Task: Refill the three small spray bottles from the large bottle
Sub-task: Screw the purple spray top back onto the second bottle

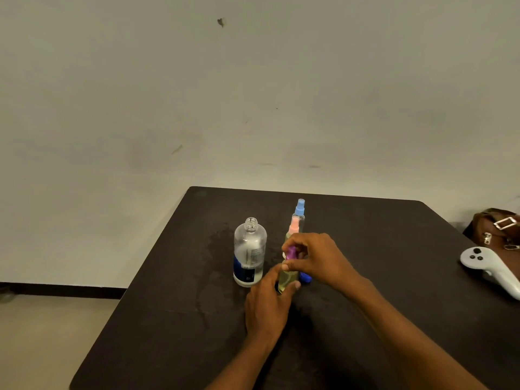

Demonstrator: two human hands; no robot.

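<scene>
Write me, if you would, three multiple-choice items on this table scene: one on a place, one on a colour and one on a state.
1. Where does the large bottle stand relative to the pink-topped spray bottle?
A. To the person's right of it
B. To the person's left of it
C. Behind it, against the wall

2. What colour is the spray top that the right hand pinches, on the small bottle that the left hand grips?
A. Purple
B. Green
C. White

3. In what state is the large bottle's neck?
A. Closed with a cap
B. Fitted with a funnel
C. Open, with no cap

Answers: 1 B, it stands clear to the left; 2 A, purple shows inside the pinch; 3 C, the bare threaded rim is in plain view.
</scene>
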